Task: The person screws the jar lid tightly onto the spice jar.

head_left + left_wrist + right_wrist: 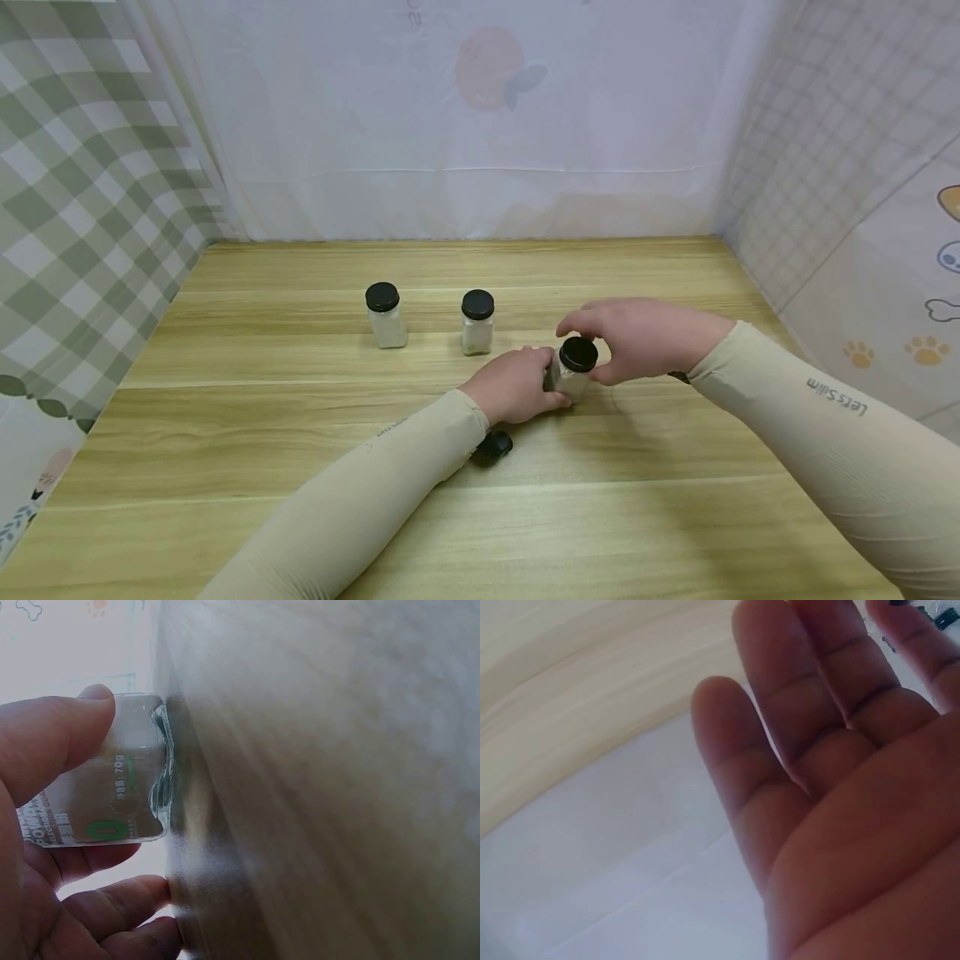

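Note:
A squarish clear spice jar (pixel 570 379) with a round black lid stands on the table, gripped from its left side by my left hand (pixel 519 385). The left wrist view shows the thumb on the glass jar (pixel 124 780), which has white and green print reading 70g, its base at the wood surface. My right hand (pixel 637 337) is beside the jar's lid, thumb at the jar's right side and fingers reaching past the lid's far side. In the right wrist view the right hand's fingers (pixel 780 675) are fairly straight and spread, the lid mostly out of frame.
Two similar black-lidded jars stand farther back, a middle jar (pixel 477 323) and a left jar (pixel 386 317), both with pale contents. A small black object (pixel 492 446) shows beneath the left wrist. The wooden table (pixel 300 433) is bounded by a white curtain (pixel 360 125) behind and patterned cloth at the sides.

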Demonstrator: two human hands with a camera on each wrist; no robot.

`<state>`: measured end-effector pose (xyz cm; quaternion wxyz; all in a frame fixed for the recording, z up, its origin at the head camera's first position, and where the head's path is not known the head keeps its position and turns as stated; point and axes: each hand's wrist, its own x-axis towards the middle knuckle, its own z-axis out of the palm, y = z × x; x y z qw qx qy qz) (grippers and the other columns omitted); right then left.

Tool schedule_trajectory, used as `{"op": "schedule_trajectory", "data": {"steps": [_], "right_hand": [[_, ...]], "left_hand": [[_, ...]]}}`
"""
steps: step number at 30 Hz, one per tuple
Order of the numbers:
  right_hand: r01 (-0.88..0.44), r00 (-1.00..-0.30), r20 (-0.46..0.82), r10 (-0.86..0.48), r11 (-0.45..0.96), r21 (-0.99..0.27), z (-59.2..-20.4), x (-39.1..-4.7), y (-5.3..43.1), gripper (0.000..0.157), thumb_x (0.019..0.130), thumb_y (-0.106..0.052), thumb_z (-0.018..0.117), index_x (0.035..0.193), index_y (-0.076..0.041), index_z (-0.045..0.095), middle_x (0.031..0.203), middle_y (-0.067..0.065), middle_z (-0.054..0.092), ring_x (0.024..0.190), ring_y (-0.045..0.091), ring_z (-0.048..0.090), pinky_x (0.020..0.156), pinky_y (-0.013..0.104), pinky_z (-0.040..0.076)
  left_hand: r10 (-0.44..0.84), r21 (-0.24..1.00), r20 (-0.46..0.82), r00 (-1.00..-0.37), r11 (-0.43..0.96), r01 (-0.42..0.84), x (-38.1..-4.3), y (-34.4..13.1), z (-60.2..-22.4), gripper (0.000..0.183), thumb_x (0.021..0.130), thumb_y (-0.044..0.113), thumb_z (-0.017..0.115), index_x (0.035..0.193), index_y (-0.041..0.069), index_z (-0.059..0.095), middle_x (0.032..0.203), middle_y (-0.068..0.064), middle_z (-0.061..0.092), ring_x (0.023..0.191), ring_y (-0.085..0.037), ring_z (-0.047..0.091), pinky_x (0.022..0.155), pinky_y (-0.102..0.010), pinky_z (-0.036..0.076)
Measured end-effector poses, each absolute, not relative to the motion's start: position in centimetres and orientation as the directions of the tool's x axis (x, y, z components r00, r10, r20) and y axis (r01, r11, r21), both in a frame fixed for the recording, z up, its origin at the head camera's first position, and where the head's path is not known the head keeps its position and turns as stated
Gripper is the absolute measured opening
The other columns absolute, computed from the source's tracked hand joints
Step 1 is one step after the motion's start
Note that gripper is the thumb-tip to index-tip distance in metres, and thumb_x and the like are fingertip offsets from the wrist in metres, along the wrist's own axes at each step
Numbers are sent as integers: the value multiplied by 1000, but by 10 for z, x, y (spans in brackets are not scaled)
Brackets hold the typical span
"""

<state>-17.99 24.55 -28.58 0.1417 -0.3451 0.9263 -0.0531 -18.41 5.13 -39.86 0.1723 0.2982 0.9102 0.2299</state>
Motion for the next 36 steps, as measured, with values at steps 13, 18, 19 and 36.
{"op": "schedule_trajectory", "data": {"steps": [13, 18, 19, 36], "right_hand": [[-629, -701, -255, -666, 746, -219, -286, -181, 240, 21, 85, -8, 80, 95, -24, 70, 89, -15, 66, 86, 7, 64, 82, 34, 56], [-606, -715, -269, -645, 764, -222, -286, -181, 239, 17, 86, -9, 79, 93, -23, 69, 89, -14, 67, 85, 8, 65, 82, 34, 55], [-605, -716, -268, -644, 765, -221, -286, -181, 239, 17, 86, -10, 79, 92, -22, 69, 89, -14, 67, 85, 8, 65, 82, 34, 55], [-593, -732, -264, -628, 778, -207, -288, -182, 237, 13, 86, -15, 80, 91, -17, 68, 84, -10, 67, 76, 4, 59, 76, 31, 55]], "left_hand": [[626, 533, -177, -759, 710, 461, -184, 52, -399, 37, 97, 50, 75, 117, 21, 61, 101, 8, 73, 113, -17, 69, 110, -32, 49], [626, 525, -176, -760, 713, 465, -184, 51, -399, 37, 96, 51, 75, 115, 22, 60, 98, 9, 71, 110, -17, 68, 100, -31, 52], [625, 524, -176, -760, 713, 465, -184, 51, -399, 36, 96, 51, 75, 114, 23, 60, 97, 9, 71, 110, -16, 68, 101, -31, 52], [625, 535, -178, -760, 710, 458, -184, 51, -400, 34, 96, 52, 75, 107, 24, 59, 86, 10, 67, 98, -14, 65, 91, -29, 52]]}}
